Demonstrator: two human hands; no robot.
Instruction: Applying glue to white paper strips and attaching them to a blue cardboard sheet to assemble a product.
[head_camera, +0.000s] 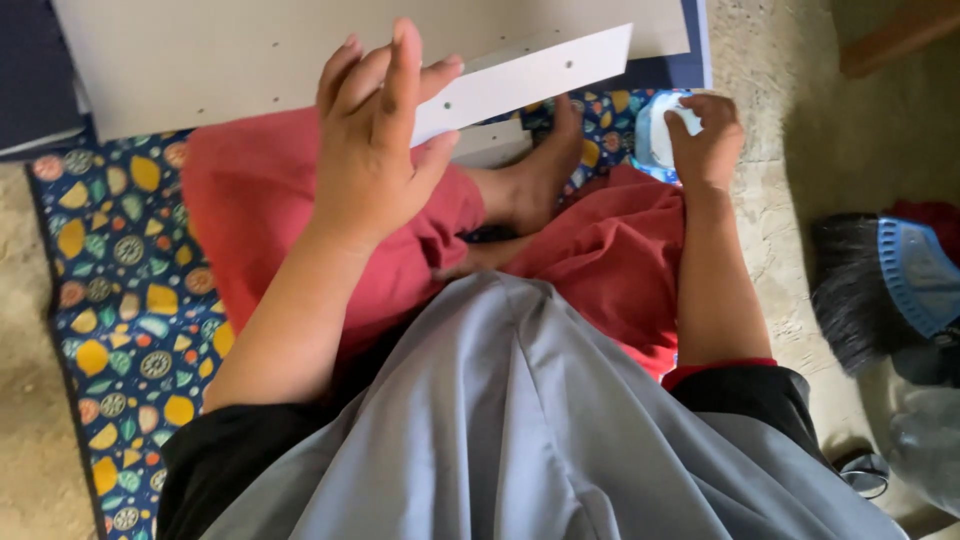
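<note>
I sit cross-legged on a patterned mat (120, 300). My left hand (375, 140) grips a narrow white board strip (540, 75) with small drilled holes, thumb under it and fingers over its near end. Behind it lies a larger grey-white panel (220, 60) with rows of holes. My right hand (705, 135) rests on a small white and blue plastic container (655, 135) beside my right knee, fingers curled over its top. What is inside the container is hidden.
My bare foot (540, 170) and red trousers (600, 260) fill the middle. A black brush with a blue dustpan (900, 280) lies at the right on the rough floor. A dark blue object (35, 70) sits at the far left.
</note>
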